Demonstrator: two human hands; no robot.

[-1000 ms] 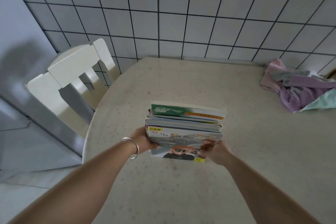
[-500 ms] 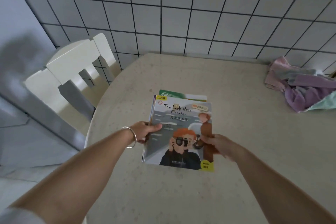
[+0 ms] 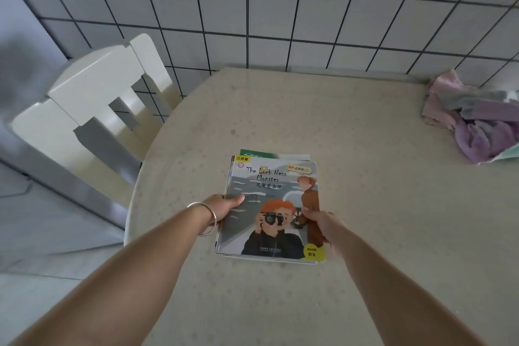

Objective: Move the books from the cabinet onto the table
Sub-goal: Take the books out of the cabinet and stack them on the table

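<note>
A stack of books (image 3: 269, 205) lies flat on the round beige table (image 3: 365, 205), the top cover reading "The Loch Ness Monster". The left hand (image 3: 224, 206), a bracelet (image 3: 206, 218) on its wrist, grips the stack's left edge with the thumb on the cover. The right hand (image 3: 318, 222) holds the right edge. A white chair (image 3: 92, 109) stands at the table's left. A bundle of pink and purple cloth (image 3: 474, 123) sits at the far right by the tiled wall (image 3: 280, 8).

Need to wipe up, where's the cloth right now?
In the head view, the crumpled cloth lies at the table's far right edge by the tiled wall.
</note>
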